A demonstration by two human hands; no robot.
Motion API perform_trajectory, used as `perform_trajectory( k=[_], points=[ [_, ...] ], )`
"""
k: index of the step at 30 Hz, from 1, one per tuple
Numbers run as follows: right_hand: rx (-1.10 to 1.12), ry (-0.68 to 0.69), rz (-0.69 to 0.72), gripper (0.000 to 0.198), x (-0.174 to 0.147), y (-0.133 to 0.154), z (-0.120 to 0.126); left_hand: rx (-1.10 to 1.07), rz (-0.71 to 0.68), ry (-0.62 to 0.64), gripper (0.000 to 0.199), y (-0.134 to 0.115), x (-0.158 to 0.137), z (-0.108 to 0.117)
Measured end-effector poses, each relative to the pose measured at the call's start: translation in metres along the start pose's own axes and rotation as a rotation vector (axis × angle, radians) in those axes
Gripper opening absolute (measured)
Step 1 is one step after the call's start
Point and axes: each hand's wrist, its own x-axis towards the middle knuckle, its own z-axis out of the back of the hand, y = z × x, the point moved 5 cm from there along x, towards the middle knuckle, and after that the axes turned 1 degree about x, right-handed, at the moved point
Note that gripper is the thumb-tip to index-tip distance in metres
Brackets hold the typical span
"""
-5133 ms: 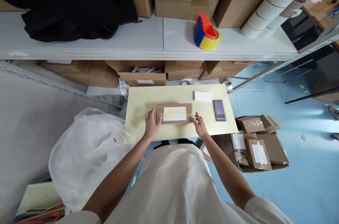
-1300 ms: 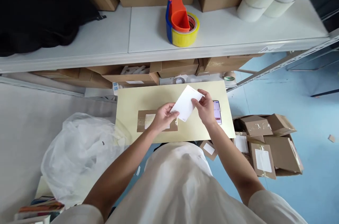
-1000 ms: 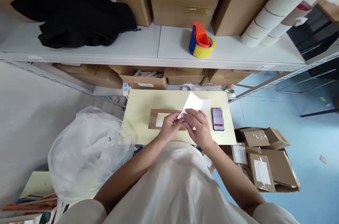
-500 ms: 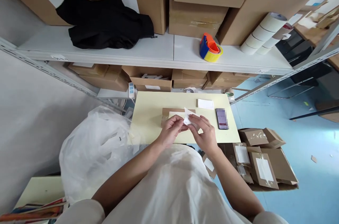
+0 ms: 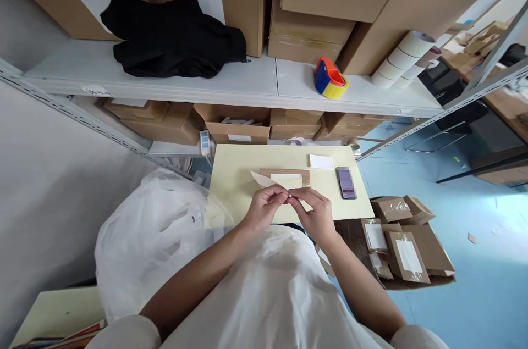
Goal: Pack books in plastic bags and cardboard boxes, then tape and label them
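Observation:
Over the front part of the pale yellow table [image 5: 229,173], both my hands meet at a white paper label [image 5: 264,179]. My left hand [image 5: 266,209] pinches it near one corner, and its free end sticks out to the left above that hand. Thumb and forefinger of my right hand [image 5: 315,214] are closed on the same edge, fingertips nearly touching those of the left. Just beyond the hands lies a small flat cardboard box [image 5: 306,175] with a white label on top, partly covered by my hands and the paper.
White slips [image 5: 320,161] and a phone [image 5: 345,183] lie at the table's right. A clear plastic bag [image 5: 152,239] bulges at the left; an open carton of small boxes [image 5: 429,247] stands on the right. The shelf ahead holds a tape dispenser [image 5: 330,78], tape rolls [image 5: 402,60] and black cloth [image 5: 177,35].
The label has swung from upright between my hands to leaning left over the left hand. My right hand has gone from flattened against it to a pinch at its edge.

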Motion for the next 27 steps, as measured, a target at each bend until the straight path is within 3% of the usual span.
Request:
perform_trajectory(
  k=[14, 22, 27],
  points=[
    [-0.210, -0.016, 0.091, 0.018, 0.006, 0.012, -0.016, 0.104, -0.027, -0.004, 0.016, -0.003, -0.009, 0.024],
    [-0.159, 0.019, 0.069, 0.014, 0.008, 0.009, -0.018, 0.196, -0.077, 0.014, 0.019, -0.009, -0.004, 0.023],
    [-0.040, 0.067, -0.010, 0.011, 0.011, 0.006, -0.014, 0.366, -0.179, 0.049, 0.023, -0.012, -0.003, 0.018]
  ],
)
